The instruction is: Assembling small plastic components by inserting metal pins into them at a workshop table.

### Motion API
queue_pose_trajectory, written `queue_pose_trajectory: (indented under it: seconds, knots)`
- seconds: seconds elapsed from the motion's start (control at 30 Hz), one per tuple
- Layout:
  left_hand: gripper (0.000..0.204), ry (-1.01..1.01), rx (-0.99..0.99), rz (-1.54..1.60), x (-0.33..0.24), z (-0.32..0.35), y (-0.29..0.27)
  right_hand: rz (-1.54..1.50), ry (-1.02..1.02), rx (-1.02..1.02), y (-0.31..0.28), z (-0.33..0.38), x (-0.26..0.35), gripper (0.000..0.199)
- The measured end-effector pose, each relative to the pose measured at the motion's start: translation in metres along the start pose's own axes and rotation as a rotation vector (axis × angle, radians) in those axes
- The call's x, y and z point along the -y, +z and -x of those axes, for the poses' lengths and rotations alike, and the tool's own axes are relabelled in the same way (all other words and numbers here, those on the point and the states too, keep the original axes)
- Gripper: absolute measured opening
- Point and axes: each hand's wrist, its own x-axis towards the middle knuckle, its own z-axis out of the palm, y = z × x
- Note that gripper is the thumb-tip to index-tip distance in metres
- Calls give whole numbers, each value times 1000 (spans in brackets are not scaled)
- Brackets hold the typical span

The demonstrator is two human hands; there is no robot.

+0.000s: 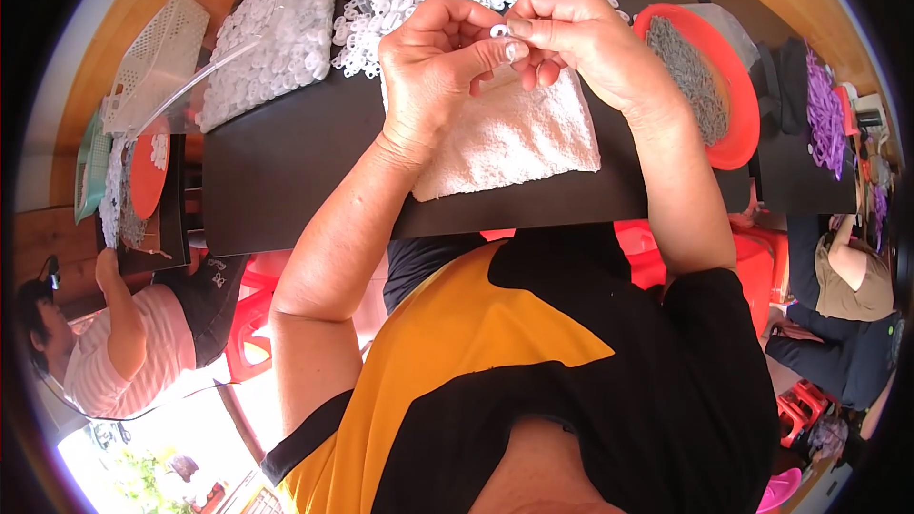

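"Pinching what, upper centre of the frame?"
"A small white piece [498,30], in the right hand [588,38]; the left hand [430,59] curls beside it, grip unclear."
"Below?"
"A white towel [519,148] on the dark worktop [286,171]."

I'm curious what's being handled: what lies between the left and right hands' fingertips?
In the head view, a small white ring-shaped piece lies there, apparently pinched by the right hand; whether the left hand also grips it is unclear.
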Motion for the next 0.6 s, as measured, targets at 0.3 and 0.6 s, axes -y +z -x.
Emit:
queue_pose_trajectory:
  seconds: [0.3,0.6]
  knots:
    - [28,77,92,31,3,1,1,44,-8,10,-10,-2,-4,23]
    - [28,34,40,26,5,-3,-4,35,-23,-55,0,-1,-3,20]
